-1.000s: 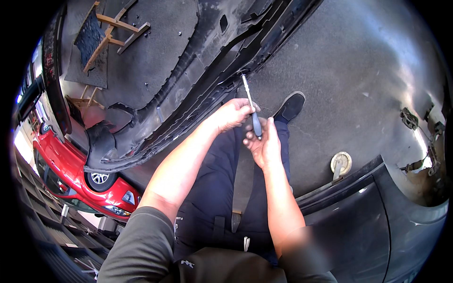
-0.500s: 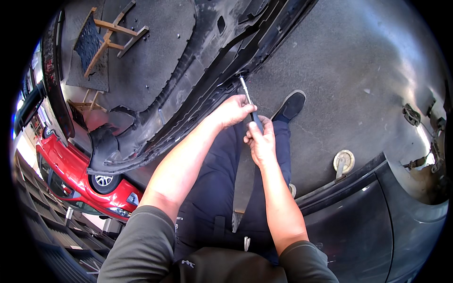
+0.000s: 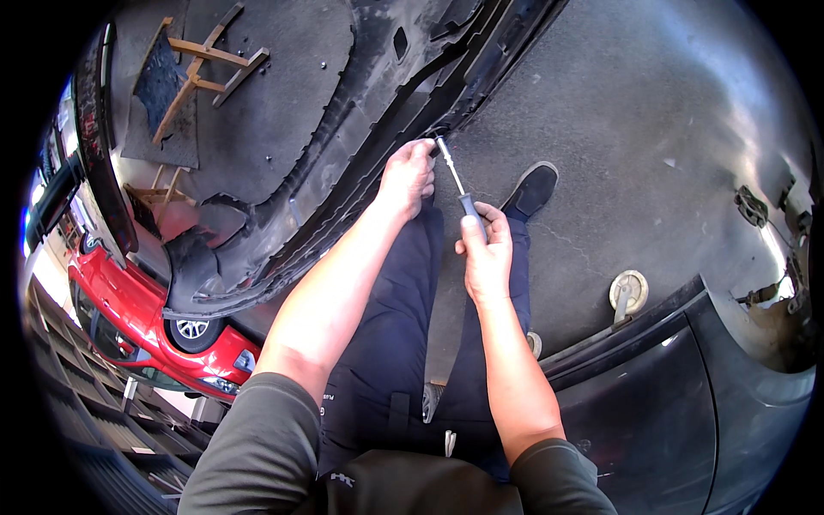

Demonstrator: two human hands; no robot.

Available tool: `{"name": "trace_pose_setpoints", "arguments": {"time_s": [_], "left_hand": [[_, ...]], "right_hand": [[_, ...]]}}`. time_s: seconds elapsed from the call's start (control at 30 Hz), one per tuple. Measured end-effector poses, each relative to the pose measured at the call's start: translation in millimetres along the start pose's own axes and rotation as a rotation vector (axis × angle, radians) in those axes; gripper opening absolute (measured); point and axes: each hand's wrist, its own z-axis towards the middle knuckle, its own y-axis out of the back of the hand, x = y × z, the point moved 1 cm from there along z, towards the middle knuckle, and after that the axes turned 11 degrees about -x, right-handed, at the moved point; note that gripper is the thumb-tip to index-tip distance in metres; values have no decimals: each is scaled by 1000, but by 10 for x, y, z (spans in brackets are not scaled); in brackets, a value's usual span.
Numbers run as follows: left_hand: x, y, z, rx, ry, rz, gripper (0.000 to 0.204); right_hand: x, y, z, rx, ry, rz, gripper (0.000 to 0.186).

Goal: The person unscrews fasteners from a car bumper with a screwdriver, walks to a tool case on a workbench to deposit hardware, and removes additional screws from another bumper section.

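Note:
My right hand (image 3: 486, 252) grips the grey handle (image 3: 468, 204) of a screwdriver-like tool. Its silver shaft (image 3: 453, 170) runs up to a small dark fitting in the inner edge of a large black plastic bumper (image 3: 360, 137). My left hand (image 3: 406, 180) is closed at that edge, just left of the shaft's tip, with thumb and fingertips by the fitting; what they hold is hidden. The bumper lies diagonally across the upper middle, its curved end reaching down to the left, with ribs and tabs facing up.
Wooden stands (image 3: 210, 53) and small parts lie at upper left beside another dark panel (image 3: 90, 129). A red car (image 3: 129, 309) stands at left. A dark car body panel (image 3: 635, 412) with an open recess fills the lower right, near a pale caster (image 3: 628, 290). My shoe (image 3: 534, 184) is on the floor.
My left hand has moved from the middle of the shaft up to the bumper edge at the tool's tip. My right hand has shifted slightly right, still gripping the handle.

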Motion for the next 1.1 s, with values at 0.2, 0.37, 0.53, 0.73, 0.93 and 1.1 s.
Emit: {"name": "trace_pose_setpoints", "arguments": {"time_s": [0.2,0.37,0.53,0.73,0.93,1.1], "left_hand": [[-31,-211,106,-217,126,-81,19],[4,-253,173,-199,187,-117,22],[-26,-122,199,-140,228,-136,23],[16,-83,235,-115,280,-139,14],[35,-119,164,-128,223,-175,12],[72,-92,187,-119,212,-177,14]], "right_hand": [[22,39,36,74,-414,264,28],[-127,31,87,-45,627,-495,35],[40,85,52,205,-511,359,38],[117,-59,33,-53,431,-405,42],[147,45,52,103,-588,436,30],[134,-3,55,10,615,-610,33]]}}
